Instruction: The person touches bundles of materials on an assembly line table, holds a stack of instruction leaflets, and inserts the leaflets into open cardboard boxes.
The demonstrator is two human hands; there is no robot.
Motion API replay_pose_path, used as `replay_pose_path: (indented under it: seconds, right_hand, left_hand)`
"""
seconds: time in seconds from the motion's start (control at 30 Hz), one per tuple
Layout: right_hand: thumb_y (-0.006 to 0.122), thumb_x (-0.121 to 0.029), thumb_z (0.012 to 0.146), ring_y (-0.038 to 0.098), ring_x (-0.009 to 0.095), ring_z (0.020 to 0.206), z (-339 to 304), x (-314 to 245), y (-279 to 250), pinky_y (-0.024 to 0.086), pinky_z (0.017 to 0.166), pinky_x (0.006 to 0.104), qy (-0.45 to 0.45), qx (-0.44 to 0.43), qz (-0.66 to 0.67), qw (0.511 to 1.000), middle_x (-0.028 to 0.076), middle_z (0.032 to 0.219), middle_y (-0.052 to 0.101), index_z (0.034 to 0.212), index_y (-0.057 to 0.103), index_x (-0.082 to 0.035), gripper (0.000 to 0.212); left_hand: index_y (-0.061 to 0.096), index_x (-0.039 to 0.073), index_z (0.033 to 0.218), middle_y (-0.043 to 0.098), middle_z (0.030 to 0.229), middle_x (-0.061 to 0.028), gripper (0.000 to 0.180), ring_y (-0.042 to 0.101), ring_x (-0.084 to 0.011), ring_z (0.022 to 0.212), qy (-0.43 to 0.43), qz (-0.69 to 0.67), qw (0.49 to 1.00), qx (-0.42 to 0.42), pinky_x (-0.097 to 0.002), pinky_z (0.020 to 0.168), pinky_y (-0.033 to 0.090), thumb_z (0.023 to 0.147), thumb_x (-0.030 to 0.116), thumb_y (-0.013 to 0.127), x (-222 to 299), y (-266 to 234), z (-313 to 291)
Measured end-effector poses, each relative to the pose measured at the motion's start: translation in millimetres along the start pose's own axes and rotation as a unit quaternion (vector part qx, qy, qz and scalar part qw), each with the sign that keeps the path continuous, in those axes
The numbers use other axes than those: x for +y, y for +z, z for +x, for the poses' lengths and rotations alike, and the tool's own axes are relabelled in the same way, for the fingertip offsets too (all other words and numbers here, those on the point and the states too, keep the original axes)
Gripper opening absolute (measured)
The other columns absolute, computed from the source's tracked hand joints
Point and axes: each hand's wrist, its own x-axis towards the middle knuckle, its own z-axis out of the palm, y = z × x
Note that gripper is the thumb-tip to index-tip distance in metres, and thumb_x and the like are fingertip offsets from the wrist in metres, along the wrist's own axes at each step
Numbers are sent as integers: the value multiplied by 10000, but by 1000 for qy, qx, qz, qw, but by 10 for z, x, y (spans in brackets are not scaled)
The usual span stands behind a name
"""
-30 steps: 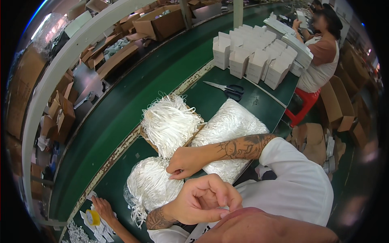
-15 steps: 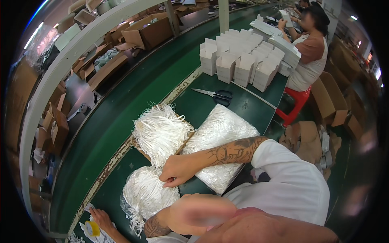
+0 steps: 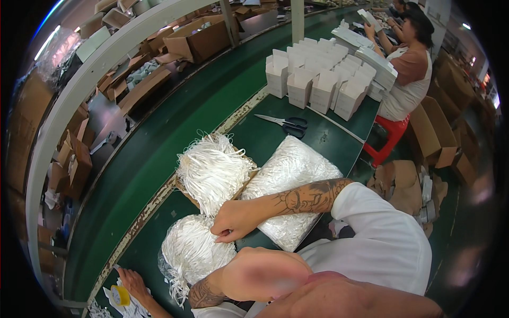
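My right hand (image 3: 235,221) is a closed fist, fingers curled down where two heaps of white cords meet. Above it lies a bundle of white cords (image 3: 209,167) on a piece of brown cardboard. Below is a second pile of white cords (image 3: 193,249) on clear plastic. What the fist holds, if anything, is hidden. My right forearm crosses a full clear bag of white material (image 3: 297,169). At the lower left, my left hand (image 3: 133,282) has its fingers stretched out at a small pale piece, beside a roll of yellow tape (image 3: 120,295) and some white papers.
Black-handled scissors (image 3: 293,126) lie open beyond the bag. Rows of white boxes (image 3: 318,87) with raised flaps stand at the back. A person (image 3: 411,71) on a red stool (image 3: 389,140) handles a white box. A green conveyor belt (image 3: 143,169) runs along the left, with cartons past it.
The view has shifted slightly, so the whole scene sits a little further right. The other person has raised the white box a little. My right fist keeps its place at the cords.
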Motion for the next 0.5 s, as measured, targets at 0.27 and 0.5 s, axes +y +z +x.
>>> replay_pose_path:
  seconds: [0.27,0.5]
  right_hand:
    - [669,-256,857,577,359,568,-1,6,1,424,510,437,0,-3,-1,1000,110,586,568,682,529,-65,294]
    - [668,-256,861,582,356,572,0,-11,-14,429,517,436,6,-7,-14,1000,103,591,579,680,536,-61,297]
  left_hand:
    - [541,-150,1225,573,1225,-249,342,539,-316,1208,14,-8,1000,3,-431,1050,399,913,-33,616,-28,-19,6]
    - [580,-111,1155,598,1186,-213,262,561,-293,1155,20,8,1000,2,-415,1001,420,921,-2,628,-73,-55,19]
